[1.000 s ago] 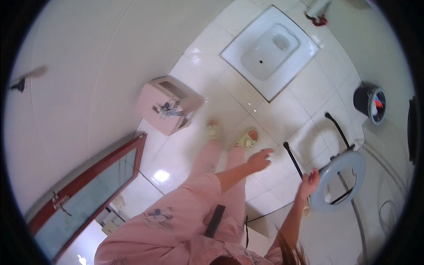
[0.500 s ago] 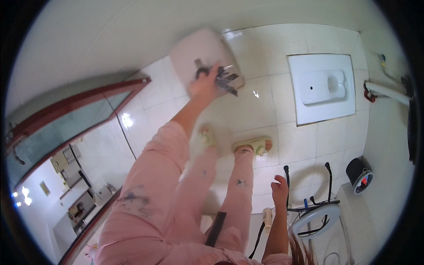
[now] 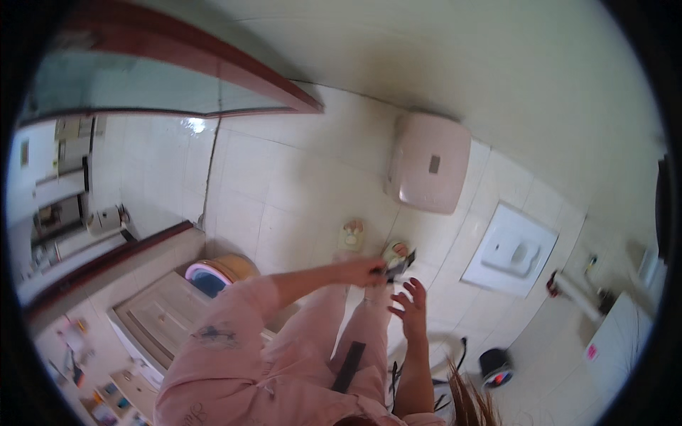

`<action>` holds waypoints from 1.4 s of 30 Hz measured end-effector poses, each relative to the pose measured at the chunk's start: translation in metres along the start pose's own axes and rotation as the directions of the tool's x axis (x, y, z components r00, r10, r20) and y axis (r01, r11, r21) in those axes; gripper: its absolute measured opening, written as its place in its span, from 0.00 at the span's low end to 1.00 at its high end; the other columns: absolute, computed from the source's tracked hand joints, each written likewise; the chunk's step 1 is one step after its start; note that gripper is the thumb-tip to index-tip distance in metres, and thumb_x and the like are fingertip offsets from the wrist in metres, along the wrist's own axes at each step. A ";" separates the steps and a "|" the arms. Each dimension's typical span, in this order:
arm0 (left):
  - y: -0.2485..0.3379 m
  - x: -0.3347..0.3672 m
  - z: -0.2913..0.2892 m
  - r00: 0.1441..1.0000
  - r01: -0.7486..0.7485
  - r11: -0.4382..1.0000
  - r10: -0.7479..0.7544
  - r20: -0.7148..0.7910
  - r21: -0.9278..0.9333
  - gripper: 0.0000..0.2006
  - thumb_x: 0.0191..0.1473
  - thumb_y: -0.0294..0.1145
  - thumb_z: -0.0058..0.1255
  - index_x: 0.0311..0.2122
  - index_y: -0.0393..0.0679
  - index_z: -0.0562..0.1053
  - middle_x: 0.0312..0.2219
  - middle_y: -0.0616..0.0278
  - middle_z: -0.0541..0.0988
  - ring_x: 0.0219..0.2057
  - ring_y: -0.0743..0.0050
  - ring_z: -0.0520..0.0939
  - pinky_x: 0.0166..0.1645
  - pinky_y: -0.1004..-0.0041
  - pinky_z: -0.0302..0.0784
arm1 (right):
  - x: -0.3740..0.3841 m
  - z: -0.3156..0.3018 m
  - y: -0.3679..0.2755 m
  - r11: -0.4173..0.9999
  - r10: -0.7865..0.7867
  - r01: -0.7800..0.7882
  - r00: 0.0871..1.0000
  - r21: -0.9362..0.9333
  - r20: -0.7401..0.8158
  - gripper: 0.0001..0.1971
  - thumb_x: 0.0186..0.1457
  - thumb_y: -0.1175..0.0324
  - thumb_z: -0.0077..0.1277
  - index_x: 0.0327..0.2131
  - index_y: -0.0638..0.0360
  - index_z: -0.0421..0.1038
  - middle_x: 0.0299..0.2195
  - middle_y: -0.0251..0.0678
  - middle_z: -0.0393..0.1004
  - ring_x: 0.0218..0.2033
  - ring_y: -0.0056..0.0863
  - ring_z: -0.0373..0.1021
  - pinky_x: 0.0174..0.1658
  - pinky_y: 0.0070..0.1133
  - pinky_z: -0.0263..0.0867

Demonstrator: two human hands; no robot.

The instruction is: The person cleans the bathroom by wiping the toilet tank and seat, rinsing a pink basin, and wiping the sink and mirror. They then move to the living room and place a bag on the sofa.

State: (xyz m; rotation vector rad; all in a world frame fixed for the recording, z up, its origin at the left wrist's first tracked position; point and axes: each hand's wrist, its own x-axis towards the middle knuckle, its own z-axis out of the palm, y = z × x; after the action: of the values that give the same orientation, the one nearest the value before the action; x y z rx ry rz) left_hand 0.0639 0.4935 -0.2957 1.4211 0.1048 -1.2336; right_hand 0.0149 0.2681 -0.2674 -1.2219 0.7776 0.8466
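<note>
Tiled bathroom, pink dispenser (image 3: 428, 165) on wall. Left hand (image 3: 361, 270) now off dispenser, gripping small dark object (image 3: 398, 265); right hand (image 3: 410, 302) spread wide, empty, risen alongside.

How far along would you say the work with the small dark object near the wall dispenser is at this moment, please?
Looks done: the pink wall dispenser is shut, nothing hanging from it. In hand: the left hand pinches a small dark object; the right hand is open just below, not touching it. Left: the object is not yet set down anywhere.
</note>
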 end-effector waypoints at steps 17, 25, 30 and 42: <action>0.080 -0.296 0.195 0.667 -0.637 0.472 -0.058 -0.743 -0.609 0.24 0.57 0.36 0.46 0.58 0.48 0.59 0.29 0.70 0.69 0.19 0.86 0.64 0.20 0.81 0.59 | -0.128 0.104 -0.147 0.954 0.298 -0.210 0.717 -0.212 0.631 0.12 0.57 0.61 0.43 0.41 0.55 0.68 0.42 0.37 0.70 0.45 0.38 0.67 0.49 0.45 0.61; 0.057 -0.426 0.244 0.124 -0.933 0.334 -0.058 -0.991 -0.136 0.24 0.56 0.23 0.41 0.59 0.44 0.56 0.47 0.63 0.69 0.32 0.80 0.75 0.38 0.77 0.71 | -0.205 0.226 -0.194 0.927 0.374 -0.161 0.489 -0.340 0.788 0.11 0.48 0.59 0.47 0.29 0.56 0.68 0.29 0.35 0.67 0.30 0.29 0.65 0.29 0.31 0.66; 0.025 -0.507 0.267 -0.158 -0.978 0.152 -0.096 -0.983 0.143 0.26 0.52 0.18 0.38 0.58 0.44 0.56 0.48 0.61 0.68 0.35 0.78 0.74 0.45 0.75 0.68 | -0.324 0.340 -0.130 0.893 0.444 -0.137 0.114 -0.428 0.889 0.17 0.42 0.67 0.49 0.37 0.63 0.68 0.45 0.46 0.64 0.42 0.40 0.66 0.36 0.39 0.69; -0.035 -0.614 0.288 -0.553 -0.330 0.904 0.049 -0.832 0.272 0.19 0.48 0.22 0.51 0.48 0.44 0.68 0.39 0.58 0.73 0.37 0.64 0.72 0.42 0.70 0.67 | -0.449 0.455 0.046 0.526 0.533 0.652 0.248 -0.546 0.809 0.22 0.40 0.86 0.47 0.42 0.60 0.64 0.35 0.32 0.69 0.35 0.22 0.65 0.36 0.16 0.63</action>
State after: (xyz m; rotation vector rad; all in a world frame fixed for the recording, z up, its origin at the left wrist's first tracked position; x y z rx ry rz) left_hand -0.3979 0.6329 0.1828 1.7742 1.1278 1.0141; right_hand -0.2163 0.6641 0.1808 -1.1441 -1.0227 1.7865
